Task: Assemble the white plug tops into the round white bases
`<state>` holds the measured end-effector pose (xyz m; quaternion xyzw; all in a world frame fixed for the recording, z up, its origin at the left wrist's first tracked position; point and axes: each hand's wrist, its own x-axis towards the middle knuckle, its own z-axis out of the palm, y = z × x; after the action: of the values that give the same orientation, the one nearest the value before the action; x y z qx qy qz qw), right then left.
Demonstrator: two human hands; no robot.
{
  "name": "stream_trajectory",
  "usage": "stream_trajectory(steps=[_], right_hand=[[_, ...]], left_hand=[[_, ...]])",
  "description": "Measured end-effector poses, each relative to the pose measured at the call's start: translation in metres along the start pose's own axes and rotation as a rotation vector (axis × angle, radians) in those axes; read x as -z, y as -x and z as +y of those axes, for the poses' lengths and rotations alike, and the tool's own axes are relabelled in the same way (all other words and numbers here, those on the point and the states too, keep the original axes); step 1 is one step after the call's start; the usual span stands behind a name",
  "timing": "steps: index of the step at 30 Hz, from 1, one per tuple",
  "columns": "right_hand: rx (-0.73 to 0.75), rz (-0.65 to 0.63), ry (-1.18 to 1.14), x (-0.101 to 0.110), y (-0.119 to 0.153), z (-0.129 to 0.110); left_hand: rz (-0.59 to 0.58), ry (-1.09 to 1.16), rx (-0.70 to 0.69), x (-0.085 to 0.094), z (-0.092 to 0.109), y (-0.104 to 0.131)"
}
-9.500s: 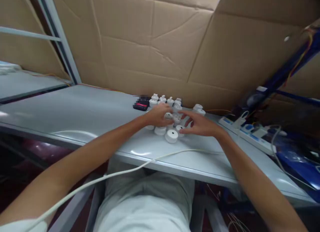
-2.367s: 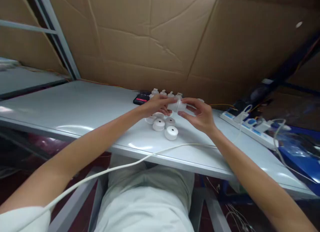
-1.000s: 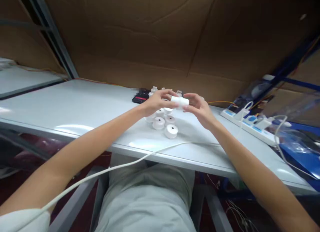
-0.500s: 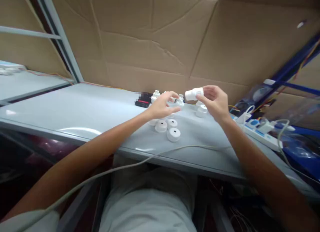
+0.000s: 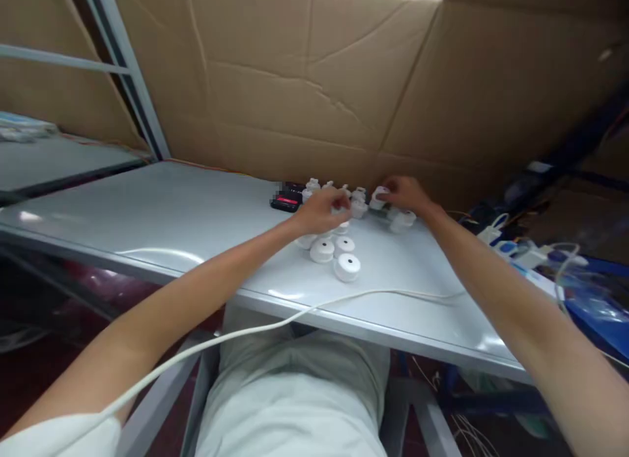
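My right hand (image 5: 403, 193) is closed on a white cylindrical plastic part (image 5: 378, 197), at the far side of the table among similar parts. It holds the part low, close to the tabletop; whether the part touches the table I cannot tell. My left hand (image 5: 322, 209) has its fingers curled toward the thumb above a group of white parts. Something white shows between the fingertips, but I cannot make out what it is. Nearer to me stand several round white caps (image 5: 347, 267), each with a dark hole on top. A white part with a stepped top (image 5: 359, 204) stands between the hands.
A black box with a red stripe (image 5: 286, 202) lies left of the parts. A pale cable (image 5: 295, 313) crosses the table's front edge. On the right is a power strip with plugs (image 5: 538, 280). Cardboard (image 5: 295, 103) closes off the back of the grey table (image 5: 196, 208).
My right hand has lowered the white part from mid-air toward the back of the table. My left hand's spread fingers have curled in. The view has shifted slightly.
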<state>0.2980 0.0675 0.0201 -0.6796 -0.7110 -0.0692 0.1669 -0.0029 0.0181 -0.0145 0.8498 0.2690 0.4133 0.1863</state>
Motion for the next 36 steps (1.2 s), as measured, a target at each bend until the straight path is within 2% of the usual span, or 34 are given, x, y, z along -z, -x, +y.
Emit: stream_trajectory(steps=[6,12,17,20,23,28,31,34,36], right_hand=[[-0.057,-0.122,0.195,-0.009,-0.005,0.001],[-0.045,-0.159,0.17,-0.008,-0.005,0.002],[0.134,-0.026,0.075,-0.009,0.008,-0.013],[0.253,-0.053,0.025,-0.018,0.024,-0.028],[0.293,-0.064,-0.024,-0.029,0.039,-0.042],[0.334,-0.003,-0.159,-0.03,0.056,-0.054],[0.265,0.124,-0.27,-0.021,0.066,-0.063],[0.155,0.276,-0.523,-0.013,0.076,-0.078],[0.107,0.262,-0.752,-0.013,0.082,-0.089]], left_hand=[[-0.018,0.002,-0.021,0.0,0.0,-0.001],[-0.072,-0.013,-0.057,0.0,0.0,0.0],[-0.097,-0.075,-0.066,0.0,-0.002,0.001],[-0.104,-0.106,-0.075,-0.001,-0.006,0.001],[-0.108,-0.136,-0.07,-0.001,-0.009,0.001],[-0.096,-0.187,-0.016,0.001,-0.014,0.001],[-0.086,-0.17,-0.003,0.001,-0.016,0.001],[-0.068,-0.114,0.022,0.001,-0.015,0.0],[-0.07,-0.043,0.056,0.001,-0.013,-0.001]])
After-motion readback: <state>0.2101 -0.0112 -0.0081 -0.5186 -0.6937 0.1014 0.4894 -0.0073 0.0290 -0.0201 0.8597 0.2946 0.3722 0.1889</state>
